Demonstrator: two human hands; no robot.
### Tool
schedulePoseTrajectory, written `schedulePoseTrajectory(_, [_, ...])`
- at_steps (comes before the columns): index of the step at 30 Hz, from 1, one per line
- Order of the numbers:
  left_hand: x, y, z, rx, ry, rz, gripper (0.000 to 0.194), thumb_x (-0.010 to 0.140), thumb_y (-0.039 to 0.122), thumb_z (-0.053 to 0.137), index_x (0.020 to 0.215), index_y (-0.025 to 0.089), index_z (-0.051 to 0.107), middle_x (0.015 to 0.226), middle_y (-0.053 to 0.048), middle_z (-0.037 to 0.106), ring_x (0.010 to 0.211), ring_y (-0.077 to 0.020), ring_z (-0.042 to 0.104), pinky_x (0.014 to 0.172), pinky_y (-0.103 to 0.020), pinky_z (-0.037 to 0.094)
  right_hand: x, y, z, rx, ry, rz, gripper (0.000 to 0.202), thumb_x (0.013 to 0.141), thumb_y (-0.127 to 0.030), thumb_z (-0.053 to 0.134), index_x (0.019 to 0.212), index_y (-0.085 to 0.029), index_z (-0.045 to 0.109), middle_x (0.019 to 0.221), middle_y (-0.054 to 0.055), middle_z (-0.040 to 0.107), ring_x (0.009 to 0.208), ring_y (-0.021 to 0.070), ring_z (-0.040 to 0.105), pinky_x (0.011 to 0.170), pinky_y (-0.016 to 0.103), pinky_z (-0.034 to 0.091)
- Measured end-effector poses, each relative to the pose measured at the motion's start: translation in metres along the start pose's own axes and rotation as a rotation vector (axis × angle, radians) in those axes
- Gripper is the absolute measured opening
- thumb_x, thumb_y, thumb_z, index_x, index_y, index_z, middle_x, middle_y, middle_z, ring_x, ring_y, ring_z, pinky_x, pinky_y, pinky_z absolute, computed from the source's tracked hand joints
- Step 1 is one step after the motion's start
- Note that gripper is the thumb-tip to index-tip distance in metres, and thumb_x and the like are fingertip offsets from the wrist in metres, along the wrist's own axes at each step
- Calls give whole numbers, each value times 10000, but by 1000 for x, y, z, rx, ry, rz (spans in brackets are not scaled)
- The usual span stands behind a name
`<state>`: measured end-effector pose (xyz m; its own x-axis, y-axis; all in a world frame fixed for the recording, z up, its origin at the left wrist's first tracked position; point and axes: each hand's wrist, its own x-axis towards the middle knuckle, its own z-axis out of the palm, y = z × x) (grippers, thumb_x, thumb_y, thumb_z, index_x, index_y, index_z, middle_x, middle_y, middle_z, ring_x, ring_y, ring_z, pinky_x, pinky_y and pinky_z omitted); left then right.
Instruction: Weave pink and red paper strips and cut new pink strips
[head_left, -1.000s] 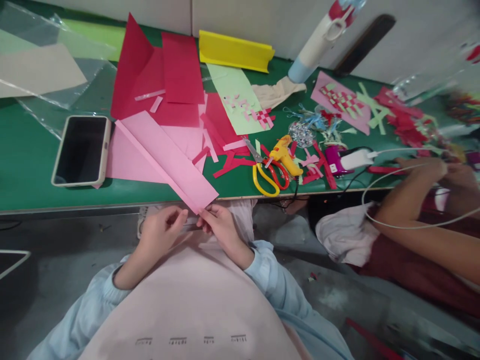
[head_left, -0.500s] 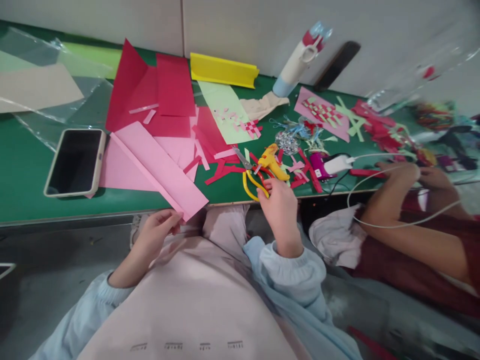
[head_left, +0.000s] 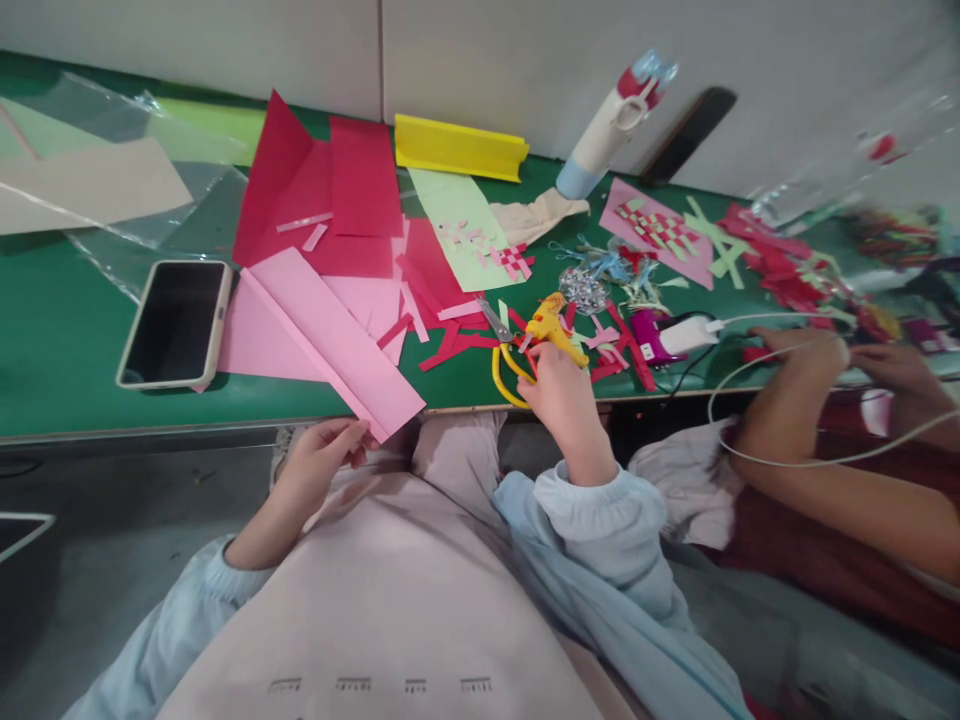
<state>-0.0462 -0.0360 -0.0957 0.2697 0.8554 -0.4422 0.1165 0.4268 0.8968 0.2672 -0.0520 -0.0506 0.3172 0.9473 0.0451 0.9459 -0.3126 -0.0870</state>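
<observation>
A folded strip of pink paper (head_left: 337, 340) slants over the table's front edge, its lower corner pinched by my left hand (head_left: 319, 460). One long side of it has a narrow fold. My right hand (head_left: 566, 405) is curled over the handles of the scissors (head_left: 499, 370), whose blades point up and left on the table. Its fingers partly hide the handles. Just above that hand lies a yellow glue gun (head_left: 553, 325), touching or close to the knuckles. Red and pink paper strips (head_left: 457, 345) lie around the blades.
To the left are a phone (head_left: 176, 325) and clear plastic sleeves (head_left: 202, 200). Red sheets (head_left: 366, 180), a folded yellow sheet (head_left: 457, 148) and a bottle (head_left: 604, 140) stand farther back. A co-worker's arms (head_left: 802, 420) and a white cable (head_left: 780, 460) are at right.
My right hand has moved slightly forward over the scissors' handles, covering more of them. The scissors and the pink paper in my left hand stay about where they were; the view has shifted slightly.
</observation>
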Motion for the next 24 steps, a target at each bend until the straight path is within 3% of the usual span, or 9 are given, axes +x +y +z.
schedulePoseTrajectory(7, [2, -3, -5, 36, -13, -3, 391, 771, 538, 720, 661, 163, 731, 559, -35, 629, 538, -149, 535, 543, -270, 418, -5, -9, -8, 39, 6, 30, 513, 741, -42, 609, 1242, -54, 502, 1094, 244, 644, 908, 350, 692, 689, 386, 528])
schedulePoseTrajectory(16, [3, -5, -6, 41, -35, -4, 397, 796, 545, 698, 680, 166, 717, 611, -33, 646, 567, -148, 550, 558, -260, 432, -27, -6, -34, 149, 17, 125, 500, 822, -217, 663, 1277, -133, 473, 1180, 201, 659, 1049, 360, 681, 778, 424, 558])
schedulePoseTrajectory(20, [2, 1, -2, 54, -53, 3, 395, 781, 545, 699, 647, 173, 700, 606, -33, 644, 558, -147, 540, 551, -262, 438, -30, 5, -32, 346, 38, 160, 542, 815, -291, 676, 1309, -158, 495, 1178, 180, 677, 1044, 341, 679, 836, 474, 559])
schedulePoseTrajectory(24, [1, 7, 0, 85, -66, 16, 384, 776, 537, 693, 641, 177, 699, 557, -23, 621, 547, -151, 539, 551, -262, 441, -33, 19, -22, 740, 10, 180, 556, 805, -349, 671, 1323, -186, 551, 1138, 128, 677, 1021, 266, 668, 930, 463, 536])
